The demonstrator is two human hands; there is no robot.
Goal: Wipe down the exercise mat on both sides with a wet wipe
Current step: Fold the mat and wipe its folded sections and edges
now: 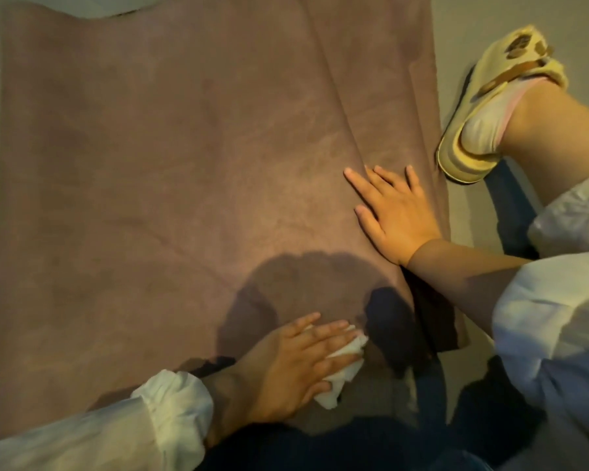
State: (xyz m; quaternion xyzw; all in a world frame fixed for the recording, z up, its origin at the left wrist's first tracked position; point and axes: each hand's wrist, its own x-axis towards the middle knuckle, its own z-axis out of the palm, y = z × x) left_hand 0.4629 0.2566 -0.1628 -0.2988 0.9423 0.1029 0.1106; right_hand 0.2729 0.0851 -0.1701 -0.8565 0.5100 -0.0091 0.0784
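The exercise mat [170,171], dull mauve, lies spread on the grey floor [524,35] and fills most of the view; long creases run along its right part. The left hand [286,365] lies flat on the mat near the bottom edge, fingers straight, w/ the white wet wipe [346,363] crumpled under the fingers and pressed to the mat. The right hand [393,215] is spread flat, palm down, on the mat close to its right edge, holding nothing. Both arms have white sleeves [170,406]. Just right of the mat a foot in a cream slipper [483,107] w/ a white sock stands on the floor.
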